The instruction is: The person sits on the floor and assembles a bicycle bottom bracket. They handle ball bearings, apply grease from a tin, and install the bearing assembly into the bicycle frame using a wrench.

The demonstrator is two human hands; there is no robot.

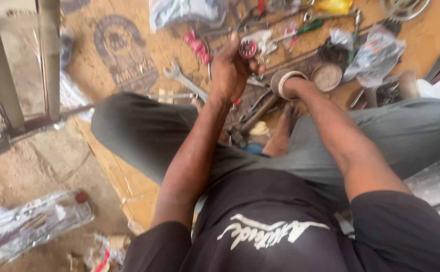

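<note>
My left hand (228,70) is raised over the cardboard, fingers closed around a small round red and silver part (247,49). My right hand (293,86) reaches down into a small round tin (280,79) with a pale rim. Its fingers are hidden inside the tin, so only the wrist shows. A second round tin or lid (327,76) with greyish contents lies just right of it. My legs in grey trousers are folded beneath both arms.
Several wrenches (184,80), a green-handled screwdriver (308,27), a hammer (252,121), a pink item (198,46) and plastic bags (376,53) are strewn over the cardboard (129,55). Metal frame bars (48,55) stand at left. Plastic-wrapped parts (33,221) lie at lower left.
</note>
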